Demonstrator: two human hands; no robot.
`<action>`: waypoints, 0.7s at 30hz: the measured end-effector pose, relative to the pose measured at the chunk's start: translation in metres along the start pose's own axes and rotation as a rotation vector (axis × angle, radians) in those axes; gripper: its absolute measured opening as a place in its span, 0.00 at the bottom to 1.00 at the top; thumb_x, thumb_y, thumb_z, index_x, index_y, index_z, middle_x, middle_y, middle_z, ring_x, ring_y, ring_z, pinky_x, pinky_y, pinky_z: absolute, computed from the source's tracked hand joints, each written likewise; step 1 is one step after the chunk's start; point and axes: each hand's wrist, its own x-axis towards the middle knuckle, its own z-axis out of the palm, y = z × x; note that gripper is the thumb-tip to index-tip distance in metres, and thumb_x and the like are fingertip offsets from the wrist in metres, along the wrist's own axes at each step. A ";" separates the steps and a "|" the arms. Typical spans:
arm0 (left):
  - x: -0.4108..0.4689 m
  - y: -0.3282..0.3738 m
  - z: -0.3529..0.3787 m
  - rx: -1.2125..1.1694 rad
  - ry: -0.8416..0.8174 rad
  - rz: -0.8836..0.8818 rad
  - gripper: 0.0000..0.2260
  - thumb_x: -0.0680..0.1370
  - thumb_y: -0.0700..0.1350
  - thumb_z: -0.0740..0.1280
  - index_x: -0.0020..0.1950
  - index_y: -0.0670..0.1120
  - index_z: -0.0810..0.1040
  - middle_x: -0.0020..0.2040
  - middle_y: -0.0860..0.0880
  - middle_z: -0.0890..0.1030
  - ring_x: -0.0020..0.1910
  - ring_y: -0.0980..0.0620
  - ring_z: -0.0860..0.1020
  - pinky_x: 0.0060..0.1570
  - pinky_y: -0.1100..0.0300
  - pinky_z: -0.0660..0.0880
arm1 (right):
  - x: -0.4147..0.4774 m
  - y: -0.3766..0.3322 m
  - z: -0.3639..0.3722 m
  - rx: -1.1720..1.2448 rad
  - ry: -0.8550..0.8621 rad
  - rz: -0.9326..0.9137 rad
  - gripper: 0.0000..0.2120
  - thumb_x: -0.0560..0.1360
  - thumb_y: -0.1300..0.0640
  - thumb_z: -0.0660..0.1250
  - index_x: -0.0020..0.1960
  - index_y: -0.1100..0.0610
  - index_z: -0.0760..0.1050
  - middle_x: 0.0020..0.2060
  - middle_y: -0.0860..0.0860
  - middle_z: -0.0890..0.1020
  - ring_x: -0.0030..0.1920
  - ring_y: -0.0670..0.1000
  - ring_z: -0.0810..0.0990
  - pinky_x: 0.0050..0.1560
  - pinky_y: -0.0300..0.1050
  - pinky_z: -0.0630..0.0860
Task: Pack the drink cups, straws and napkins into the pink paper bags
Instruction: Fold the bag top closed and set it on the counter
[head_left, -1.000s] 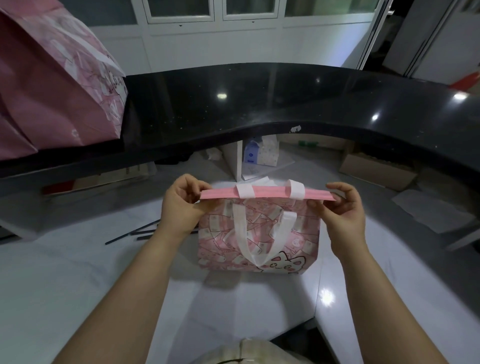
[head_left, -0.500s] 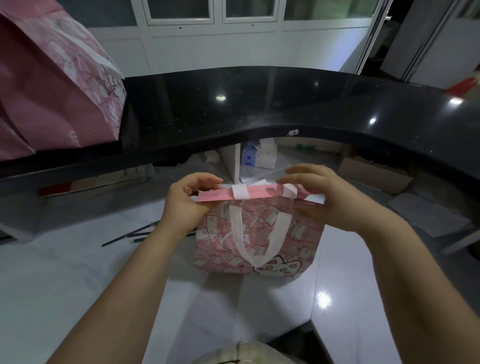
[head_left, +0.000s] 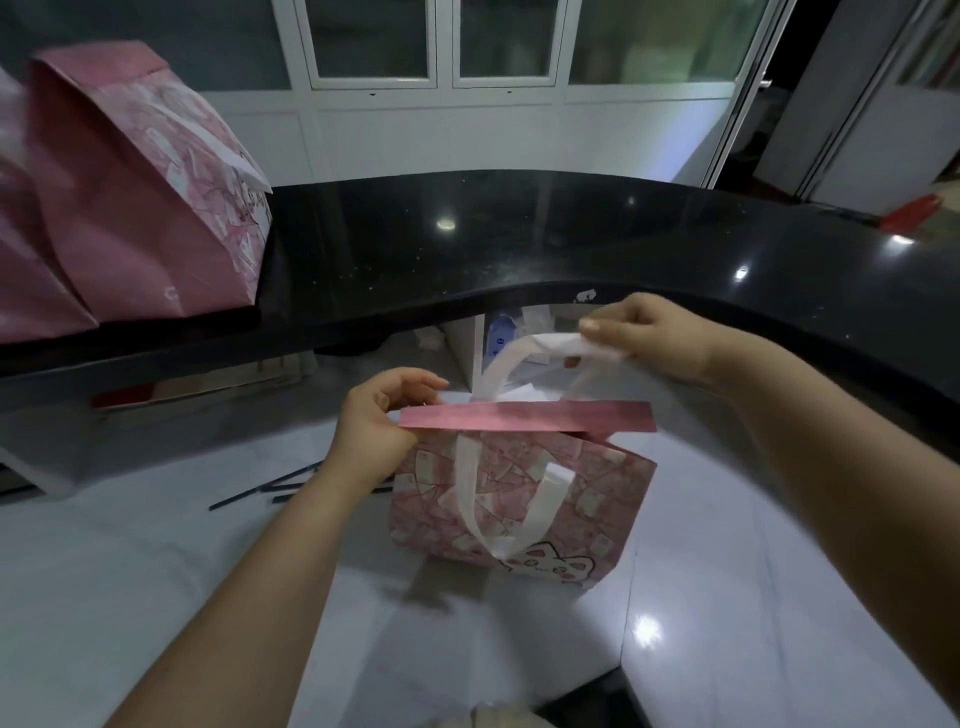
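Note:
A small pink paper bag (head_left: 566, 499) with a cat print stands on the white worktop (head_left: 156, 571), its top folded over into a plain pink strip. My left hand (head_left: 379, 421) pinches the left end of that fold. My right hand (head_left: 654, 332) is raised above the bag and grips the far white handle (head_left: 550, 345), pulled up into a loop. The near white handle (head_left: 498, 519) hangs down the bag's front. Several dark straws (head_left: 270, 488) lie on the worktop left of the bag. What is inside the bag is hidden.
Two larger folded pink bags (head_left: 145, 208) rest on the raised black counter (head_left: 519, 244) at the back left. The counter curves around to the right. Under it are a white packet (head_left: 501, 338) and clutter. White window frames fill the wall behind.
My right hand left the right end of the fold, crossed over the bag top and now lifts the far handle upward. My left hand has stayed on the left end.

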 end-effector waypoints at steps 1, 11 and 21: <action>0.000 0.000 -0.001 0.001 0.008 -0.004 0.19 0.66 0.36 0.78 0.46 0.59 0.83 0.42 0.52 0.84 0.45 0.52 0.83 0.40 0.63 0.80 | 0.001 0.006 -0.005 0.087 0.022 0.018 0.35 0.69 0.29 0.62 0.47 0.61 0.83 0.33 0.47 0.81 0.34 0.47 0.79 0.42 0.43 0.73; -0.002 -0.006 0.003 0.009 0.062 0.033 0.17 0.69 0.32 0.75 0.40 0.57 0.82 0.44 0.54 0.85 0.46 0.54 0.83 0.46 0.61 0.80 | -0.011 0.059 0.032 0.520 0.274 -0.004 0.25 0.72 0.46 0.73 0.66 0.46 0.71 0.64 0.49 0.76 0.61 0.52 0.78 0.58 0.51 0.78; 0.000 -0.013 0.008 -0.076 0.110 0.016 0.18 0.69 0.32 0.75 0.42 0.56 0.81 0.45 0.49 0.85 0.47 0.49 0.83 0.46 0.57 0.81 | -0.085 0.106 0.096 0.649 0.428 0.083 0.19 0.61 0.47 0.76 0.48 0.56 0.79 0.68 0.36 0.72 0.68 0.39 0.70 0.66 0.48 0.66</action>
